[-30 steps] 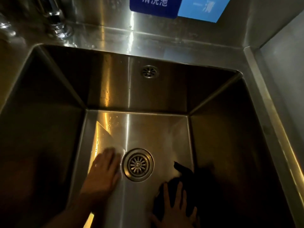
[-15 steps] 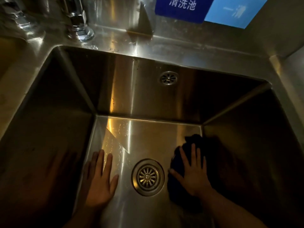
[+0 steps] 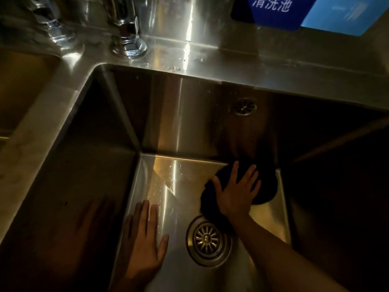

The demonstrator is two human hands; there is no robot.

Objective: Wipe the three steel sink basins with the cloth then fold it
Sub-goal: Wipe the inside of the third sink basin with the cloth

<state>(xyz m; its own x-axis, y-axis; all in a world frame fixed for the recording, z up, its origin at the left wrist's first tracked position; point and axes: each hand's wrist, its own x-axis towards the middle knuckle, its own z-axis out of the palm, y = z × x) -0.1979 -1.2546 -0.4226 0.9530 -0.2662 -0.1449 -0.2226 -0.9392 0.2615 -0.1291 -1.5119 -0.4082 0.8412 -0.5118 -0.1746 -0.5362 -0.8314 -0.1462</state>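
The cloth (image 3: 263, 186) is pressed to the basin (image 3: 185, 123) floor under the flat, spread right hand (image 3: 237, 192); the left hand (image 3: 145, 245), open and empty, is laid flat beside the drain (image 3: 207, 239)

Two stainless steel sink basins: one deep square basin (image 3: 189, 114) fills the view, and part of a second basin (image 3: 21, 91) shows at far left. Two chrome tap bases, a left tap base (image 3: 61, 36) and a right tap base (image 3: 128, 45). One round slotted drain strainer (image 3: 207, 239). One small round overflow grille (image 3: 245, 106). One dark crumpled cloth (image 3: 267, 186). Two bare hands, a left hand (image 3: 143, 245) and a right hand (image 3: 237, 192). Two sign panels, a dark blue panel (image 3: 271, 9) and a light blue panel (image 3: 341, 15).
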